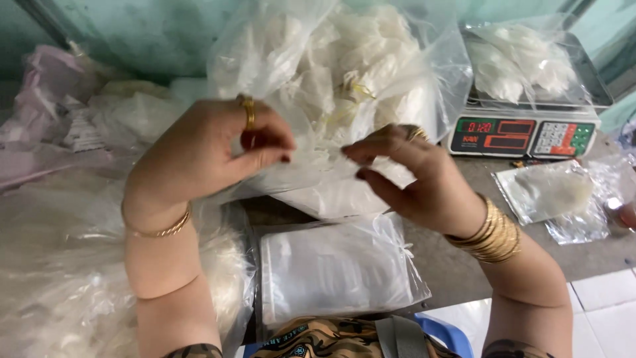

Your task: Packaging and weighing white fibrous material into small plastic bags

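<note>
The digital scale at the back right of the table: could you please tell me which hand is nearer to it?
Right. The right hand is just left of and below the digital scale; the left hand is far off to its left.

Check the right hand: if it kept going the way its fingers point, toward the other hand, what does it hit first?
The right hand points left across the clear plastic bag it pinches. Going straight on, its fingertips would probably meet the left hand first, at the fingers pinching the same bag. Only a short stretch of film separates them; depth is unclear.
</note>
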